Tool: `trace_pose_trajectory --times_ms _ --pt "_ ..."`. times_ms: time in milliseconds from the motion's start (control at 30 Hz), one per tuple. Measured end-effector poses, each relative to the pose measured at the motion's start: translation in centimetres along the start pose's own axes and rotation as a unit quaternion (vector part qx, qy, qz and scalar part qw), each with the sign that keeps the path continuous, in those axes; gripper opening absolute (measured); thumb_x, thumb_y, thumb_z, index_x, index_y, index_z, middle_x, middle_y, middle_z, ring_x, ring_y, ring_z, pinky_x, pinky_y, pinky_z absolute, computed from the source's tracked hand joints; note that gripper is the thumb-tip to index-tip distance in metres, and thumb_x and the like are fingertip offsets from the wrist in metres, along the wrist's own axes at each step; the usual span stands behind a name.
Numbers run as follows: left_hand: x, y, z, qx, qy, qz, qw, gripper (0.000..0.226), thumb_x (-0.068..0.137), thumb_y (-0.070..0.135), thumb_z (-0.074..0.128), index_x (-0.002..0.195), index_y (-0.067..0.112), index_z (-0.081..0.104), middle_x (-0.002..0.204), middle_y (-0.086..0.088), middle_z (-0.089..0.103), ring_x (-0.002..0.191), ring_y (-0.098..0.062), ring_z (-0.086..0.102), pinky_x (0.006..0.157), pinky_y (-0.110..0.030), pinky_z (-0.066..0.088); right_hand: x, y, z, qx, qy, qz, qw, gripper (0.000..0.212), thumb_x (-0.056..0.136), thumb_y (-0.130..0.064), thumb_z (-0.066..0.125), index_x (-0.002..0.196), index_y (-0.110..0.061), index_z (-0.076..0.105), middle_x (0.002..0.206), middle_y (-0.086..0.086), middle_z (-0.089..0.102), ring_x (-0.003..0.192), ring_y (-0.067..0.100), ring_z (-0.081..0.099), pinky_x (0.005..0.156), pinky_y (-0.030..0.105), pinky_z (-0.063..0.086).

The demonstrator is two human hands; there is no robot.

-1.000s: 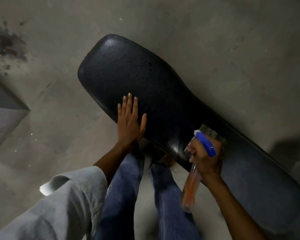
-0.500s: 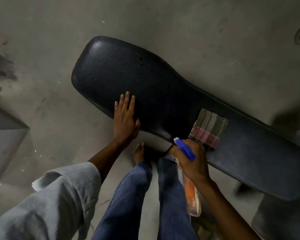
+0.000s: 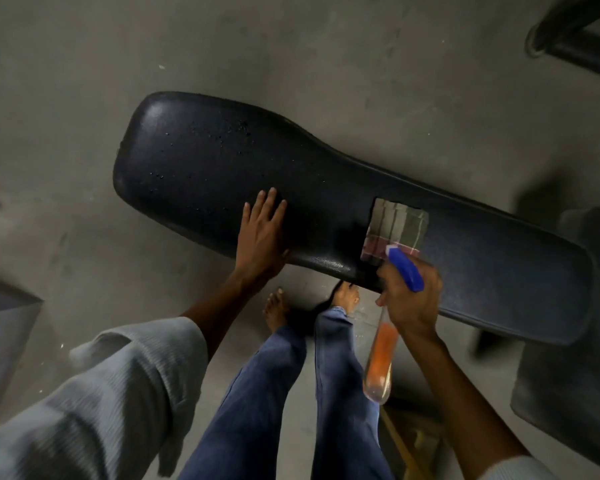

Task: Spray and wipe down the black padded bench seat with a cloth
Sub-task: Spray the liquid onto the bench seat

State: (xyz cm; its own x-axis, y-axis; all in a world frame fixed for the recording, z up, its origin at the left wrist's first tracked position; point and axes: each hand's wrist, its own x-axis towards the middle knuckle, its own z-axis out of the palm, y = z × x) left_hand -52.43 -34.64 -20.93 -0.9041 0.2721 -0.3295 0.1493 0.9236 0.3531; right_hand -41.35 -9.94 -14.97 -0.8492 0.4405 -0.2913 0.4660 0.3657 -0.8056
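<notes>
The black padded bench seat (image 3: 222,161) runs from upper left to lower right, its wide left end dotted with spray droplets. My left hand (image 3: 261,233) rests flat on the seat's near edge, fingers straight. A folded plaid cloth (image 3: 395,226) lies on the seat to the right of that hand. My right hand (image 3: 413,299) grips a spray bottle (image 3: 381,358) with a blue trigger head and orange liquid, held just in front of the cloth at the seat's near edge.
Grey concrete floor (image 3: 326,46) surrounds the bench. My bare feet (image 3: 278,306) and jeans-clad legs stand just below the seat edge. A dark metal frame (image 3: 575,36) sits at the top right, and another dark padded surface (image 3: 575,393) at the right.
The view has shifted so the bench lies further right. My right hand with the bottle dropped back from the cloth, leaving the cloth uncovered on the seat. The left hand stays planted.
</notes>
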Motion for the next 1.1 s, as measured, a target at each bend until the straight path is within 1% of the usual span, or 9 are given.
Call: trace_pose_trajectory --times_ms 67,267,500,567,667,733,867,1000,1100 --pt "0.0 0.6 -0.6 0.003 -0.018 -0.011 1.000 0.092 0.095 0.031 0.075 0.168 0.015 0.020 0.178 -0.012 0.003 0.165 -0.031 -0.001 0.133 -0.051 0.000 -1.1 0.4 0.0 -0.014 -0.014 0.025 0.999 0.028 0.095 -0.026 0.066 0.072 -0.010 0.064 0.061 0.015 0.062 0.053 0.039 0.064 0.054 0.051 0.059" --pt "0.6 2.8 -2.7 0.001 -0.081 -0.049 0.996 0.090 0.096 0.034 0.074 0.166 0.014 0.022 0.178 -0.015 0.006 0.165 -0.035 0.005 0.134 -0.057 0.009 -3.3 0.1 -0.9 -0.026 -0.032 0.059 0.997 0.040 0.087 -0.054 0.059 0.083 -0.015 0.067 0.072 0.008 0.066 0.065 0.035 0.069 0.070 0.061 0.063" --pt "1.6 4.3 -4.3 0.019 -0.151 -0.055 0.987 0.077 0.099 0.035 0.069 0.163 0.013 0.031 0.177 -0.015 0.011 0.163 -0.037 0.015 0.132 -0.059 0.014 -2.6 -2.5 -2.0 -0.003 0.029 0.006 1.000 0.023 0.090 -0.044 0.061 0.080 -0.023 0.064 0.072 0.006 0.066 0.063 0.036 0.069 0.065 0.058 0.061" --pt "1.7 4.2 -4.3 0.029 -0.160 -0.055 0.985 0.077 0.098 0.034 0.070 0.162 0.013 0.032 0.177 -0.016 0.011 0.163 -0.038 0.015 0.132 -0.060 0.015 -2.5 -3.0 -2.0 -0.009 0.044 -0.020 0.999 0.020 0.092 -0.039 0.063 0.082 -0.022 0.064 0.073 0.002 0.064 0.064 0.030 0.066 0.065 0.050 0.060" --pt "1.3 4.4 -4.3 0.022 -0.160 -0.051 0.986 0.078 0.097 0.034 0.070 0.162 0.013 0.032 0.176 -0.016 0.013 0.162 -0.038 0.019 0.132 -0.061 0.017 -2.7 -4.3 -2.3 -0.020 0.071 -0.060 0.995 0.013 0.094 -0.029 0.066 0.086 -0.019 0.063 0.076 -0.008 0.057 0.066 0.014 0.058 0.068 0.018 0.049" --pt "0.6 5.2 -4.6 0.008 -0.159 -0.042 0.986 0.076 0.097 0.033 0.070 0.161 0.014 0.033 0.175 -0.015 0.019 0.160 -0.038 0.025 0.131 -0.061 0.021 -3.0 -4.8 -2.7 -0.033 0.080 -0.071 0.994 0.011 0.093 -0.023 0.068 0.086 -0.016 0.063 0.078 -0.010 0.053 0.067 0.009 0.054 0.068 0.008 0.040" --pt "-0.9 7.7 -5.5 -0.011 -0.160 -0.008 0.987 0.070 0.098 0.029 0.070 0.158 0.014 0.038 0.166 -0.013 0.036 0.150 -0.035 0.041 0.125 -0.055 0.036 -4.1 -5.3 -3.4 -0.040 0.080 -0.031 0.996 0.016 0.093 -0.016 0.075 0.090 -0.015 0.060 0.085 -0.005 0.054 0.072 0.010 0.054 0.071 0.020 0.043" --pt "-2.5 11.0 -5.6 -0.019 -0.123 0.043 0.991 0.064 0.097 0.027 0.069 0.154 0.013 0.044 0.154 -0.013 0.048 0.140 -0.035 0.050 0.116 -0.051 0.045 -5.9 -6.0 -4.8 -0.085 0.109 0.018 0.990 0.022 0.090 -0.018 0.079 0.098 -0.014 0.059 0.099 0.001 0.055 0.075 0.009 0.052 0.072 0.012 0.040" --pt "-3.6 13.6 -5.7 -0.014 -0.123 0.084 0.989 0.064 0.096 0.025 0.069 0.154 0.011 0.045 0.153 -0.016 0.050 0.138 -0.037 0.051 0.113 -0.050 0.046 -7.3 -6.0 -5.9 -0.146 0.121 0.067 0.980 0.030 0.091 -0.029 0.077 0.112 -0.012 0.063 0.111 0.007 0.058 0.085 0.025 0.060 0.074 0.032 0.043"
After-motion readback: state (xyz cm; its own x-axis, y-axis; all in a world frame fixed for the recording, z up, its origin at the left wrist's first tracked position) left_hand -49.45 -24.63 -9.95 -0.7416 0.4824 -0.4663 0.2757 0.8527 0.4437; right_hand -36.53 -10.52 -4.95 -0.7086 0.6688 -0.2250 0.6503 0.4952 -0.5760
